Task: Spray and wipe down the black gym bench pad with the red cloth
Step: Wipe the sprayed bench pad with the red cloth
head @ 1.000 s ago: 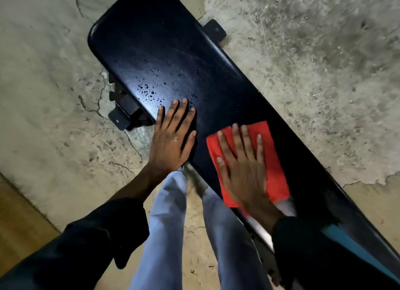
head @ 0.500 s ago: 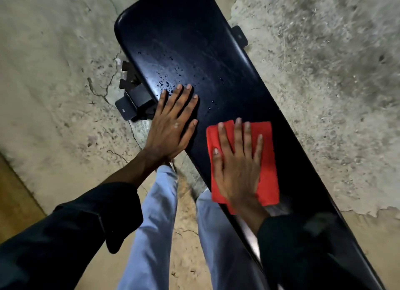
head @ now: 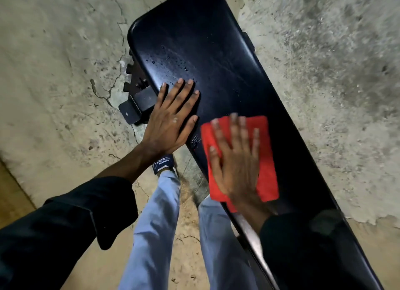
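Head camera, looking steeply down.
It sits close above the bench pad point(head: 216, 58) and cracked floor point(head: 54, 73), wide-angle, alone.

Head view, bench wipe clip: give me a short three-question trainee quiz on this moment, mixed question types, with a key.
1. True or false: the red cloth lies flat on the bench pad under the right hand.
2. Multiple choice: what is the left hand doing? A) holding a spray bottle B) resting flat and open on the pad's near edge C) gripping the cloth
3. Short answer: where on the pad do water droplets show?

Key:
1. True; the palm is pressed on it with spread fingers.
2. B
3. Towards the far end, beyond the left hand's fingertips, not yet reached by the cloth.
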